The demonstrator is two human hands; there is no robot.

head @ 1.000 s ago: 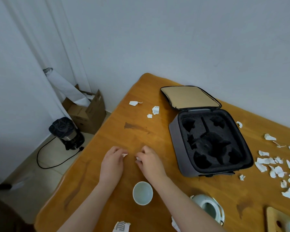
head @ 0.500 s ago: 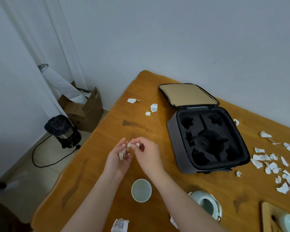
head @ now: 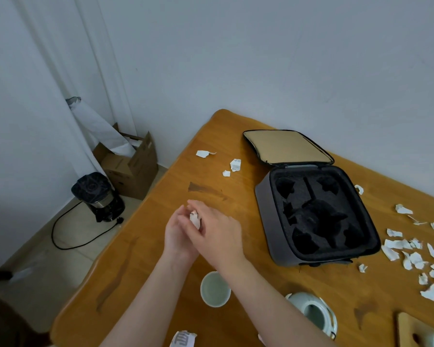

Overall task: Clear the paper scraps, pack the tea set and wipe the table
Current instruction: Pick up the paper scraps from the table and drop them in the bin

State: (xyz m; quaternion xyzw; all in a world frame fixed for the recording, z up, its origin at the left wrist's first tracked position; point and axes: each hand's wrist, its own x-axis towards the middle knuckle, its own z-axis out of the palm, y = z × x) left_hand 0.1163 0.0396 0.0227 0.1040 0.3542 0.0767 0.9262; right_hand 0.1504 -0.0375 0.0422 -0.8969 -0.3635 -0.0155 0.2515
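My left hand (head: 177, 234) and my right hand (head: 217, 234) are pressed together above the wooden table (head: 161, 246), holding small white paper scraps (head: 195, 219) between them. A pale green teacup (head: 214, 289) stands just below my wrists. A pale green teapot (head: 313, 310) sits to its right. The grey tea set case (head: 311, 216) lies open with empty black foam slots. Three scraps (head: 232, 164) lie near the far edge, and several more scraps (head: 411, 249) are scattered at the right.
A wooden tray (head: 411, 329) holding a cup pokes in at the bottom right. A printed paper piece (head: 183, 339) lies at the near edge. On the floor left of the table stand a black coffee maker (head: 95, 194) with its cord and a cardboard box (head: 133, 169).
My hands lifted off the table with the picked-up scraps and came together, the right hand now closing over the left. The view shifted slightly.
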